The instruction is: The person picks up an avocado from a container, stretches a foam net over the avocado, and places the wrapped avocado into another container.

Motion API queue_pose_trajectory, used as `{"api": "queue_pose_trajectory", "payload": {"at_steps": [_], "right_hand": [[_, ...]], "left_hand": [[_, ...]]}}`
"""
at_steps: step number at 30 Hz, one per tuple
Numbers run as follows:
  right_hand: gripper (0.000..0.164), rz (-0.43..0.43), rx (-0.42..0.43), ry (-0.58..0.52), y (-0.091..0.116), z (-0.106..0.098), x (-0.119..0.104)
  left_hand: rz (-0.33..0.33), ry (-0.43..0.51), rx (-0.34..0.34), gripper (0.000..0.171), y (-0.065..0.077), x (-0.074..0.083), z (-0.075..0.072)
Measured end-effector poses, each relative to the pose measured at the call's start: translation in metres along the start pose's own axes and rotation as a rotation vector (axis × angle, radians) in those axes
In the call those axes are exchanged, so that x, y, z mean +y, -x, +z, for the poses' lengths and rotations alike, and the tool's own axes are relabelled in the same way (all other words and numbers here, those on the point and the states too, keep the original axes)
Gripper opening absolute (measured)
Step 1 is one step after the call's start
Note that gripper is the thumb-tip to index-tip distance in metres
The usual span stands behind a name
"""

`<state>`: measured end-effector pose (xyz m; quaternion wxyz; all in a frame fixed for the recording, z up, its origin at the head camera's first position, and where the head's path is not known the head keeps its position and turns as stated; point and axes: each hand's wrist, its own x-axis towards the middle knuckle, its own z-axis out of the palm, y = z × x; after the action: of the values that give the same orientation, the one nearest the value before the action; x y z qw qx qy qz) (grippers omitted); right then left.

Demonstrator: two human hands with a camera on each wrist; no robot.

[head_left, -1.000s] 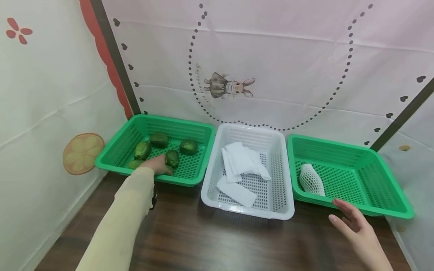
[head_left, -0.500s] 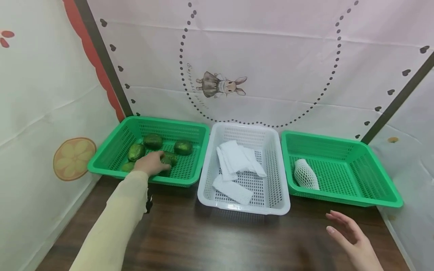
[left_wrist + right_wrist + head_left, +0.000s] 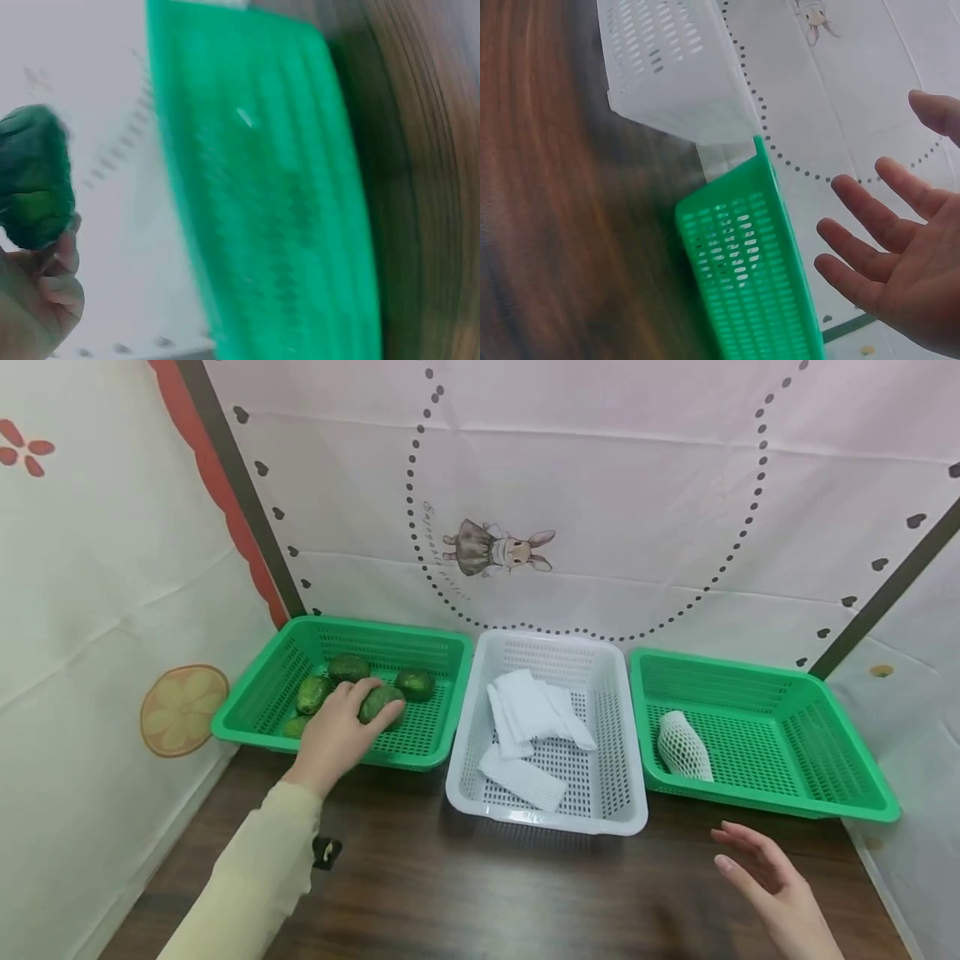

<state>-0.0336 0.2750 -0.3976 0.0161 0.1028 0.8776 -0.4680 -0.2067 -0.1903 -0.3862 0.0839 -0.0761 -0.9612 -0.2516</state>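
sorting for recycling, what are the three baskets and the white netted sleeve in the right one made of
Left green basket, white basket, right green basket: likely moulded plastic, smooth, slightly shiny, given even colour, regular holes. Netted sleeve: probably matte plastic foam, from its soft-looking mesh.

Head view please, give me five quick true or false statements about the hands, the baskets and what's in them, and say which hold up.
1. The left hand holds a green fruit. True.
2. The white basket stands between the left green basket and the right green basket. True.
3. A white mesh sleeve lies in the right green basket. True.
4. The right hand grips the white mesh sleeve. False: the right hand holds nothing.
5. The folded white pieces lie on the brown table. False: they lie in the white basket.
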Motion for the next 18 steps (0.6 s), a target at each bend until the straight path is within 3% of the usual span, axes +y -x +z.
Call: {"api": "queue_pose_trajectory", "payload": {"at_steps": [4, 9, 14, 18], "right_hand": [[0.048, -0.052, -0.009, 0.002, -0.003, -0.005, -0.002], [0.045, -0.100, 0.001, -0.014, -0.004, -0.005, -0.001], [0.044, -0.137, 0.014, -0.026, -0.005, -0.001, 0.001], [0.044, -0.151, 0.010, -0.047, -0.008, 0.003, 0.000]], "left_hand": [[0.108, 0.108, 0.005, 0.046, 0.039, 0.030, -0.001], [0.208, 0.274, -0.102, 0.045, 0.074, 0.055, 0.011], [0.295, 0.380, -0.278, 0.062, 0.100, 0.067, 0.040], [0.411, 0.331, -0.373, 0.065, 0.114, 0.071, 0.070]]}}
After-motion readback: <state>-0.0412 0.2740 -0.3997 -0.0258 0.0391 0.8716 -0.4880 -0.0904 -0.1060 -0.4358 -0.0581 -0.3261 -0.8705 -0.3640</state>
